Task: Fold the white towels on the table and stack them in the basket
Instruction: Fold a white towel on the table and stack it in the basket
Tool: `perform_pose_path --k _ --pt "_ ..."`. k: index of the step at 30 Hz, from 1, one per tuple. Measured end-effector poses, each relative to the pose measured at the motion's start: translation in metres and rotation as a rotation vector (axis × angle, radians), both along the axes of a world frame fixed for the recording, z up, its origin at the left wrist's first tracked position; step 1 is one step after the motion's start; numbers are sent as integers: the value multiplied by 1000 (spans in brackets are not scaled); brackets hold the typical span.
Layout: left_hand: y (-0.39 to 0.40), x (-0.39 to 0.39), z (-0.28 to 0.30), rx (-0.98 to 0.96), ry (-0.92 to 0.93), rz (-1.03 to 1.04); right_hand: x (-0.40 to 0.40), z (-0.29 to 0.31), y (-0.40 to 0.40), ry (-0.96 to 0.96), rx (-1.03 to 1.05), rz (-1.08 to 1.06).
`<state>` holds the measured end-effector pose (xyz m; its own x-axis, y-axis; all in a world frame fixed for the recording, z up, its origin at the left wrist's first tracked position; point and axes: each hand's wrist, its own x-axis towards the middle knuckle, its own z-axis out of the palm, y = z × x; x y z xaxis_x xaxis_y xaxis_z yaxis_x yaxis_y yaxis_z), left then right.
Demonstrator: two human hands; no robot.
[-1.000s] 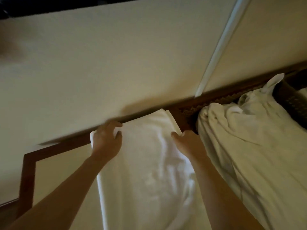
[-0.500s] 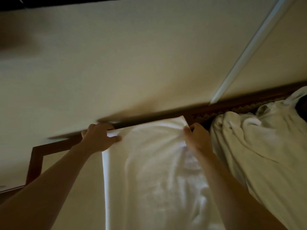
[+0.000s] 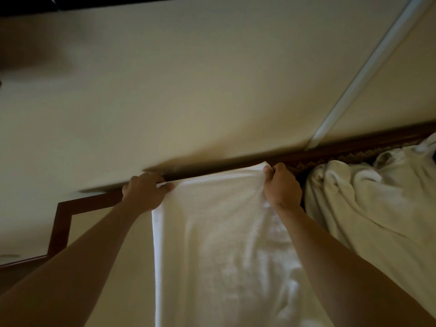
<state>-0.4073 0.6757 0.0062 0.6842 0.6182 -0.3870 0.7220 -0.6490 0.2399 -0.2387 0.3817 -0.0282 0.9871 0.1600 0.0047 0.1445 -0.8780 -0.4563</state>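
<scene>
Head view: left hand (image 3: 144, 193) and right hand (image 3: 282, 186) each pinch a far corner of the white towel (image 3: 219, 244), fingers curled round the cloth, holding its far edge stretched along the dark wooden table edge (image 3: 94, 200). Crumpled towels (image 3: 368, 208) lie heaped just right of the right forearm; a cream wall (image 3: 188, 90) rises behind

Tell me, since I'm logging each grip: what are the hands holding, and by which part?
Both hold one white terry towel by its far corners: left hand pinches the left corner, right hand the right.
</scene>
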Motion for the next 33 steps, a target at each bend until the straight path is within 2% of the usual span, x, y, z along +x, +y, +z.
perform_pose_path --k 4,7,10,12,16,19,24,29,33 --pt "-21 -13 -13 -72 -272 188 1 -1 2 -101 -66 76" --pt "-41 -18 -17 -35 -352 286 3 -1 5 -49 -104 52" --pt "-44 -21 -17 -108 -420 431 1 4 -2 0 -97 19" --pt "-40 -26 -17 -157 -395 515 -4 7 -9 34 -115 5" --pt "-45 -37 -17 -128 -298 492 -23 3 -17 -39 -197 54" --pt "-51 -45 -23 -36 -358 448 -25 -3 -19 -114 -227 82" --pt "-62 -52 -26 111 -353 386 -19 -4 -23 -47 -240 57" --pt "-68 -55 -24 60 -383 467 -27 0 -22 -26 -158 5" --pt "-80 -62 -24 65 -337 369 -42 0 -25 -92 -114 56"
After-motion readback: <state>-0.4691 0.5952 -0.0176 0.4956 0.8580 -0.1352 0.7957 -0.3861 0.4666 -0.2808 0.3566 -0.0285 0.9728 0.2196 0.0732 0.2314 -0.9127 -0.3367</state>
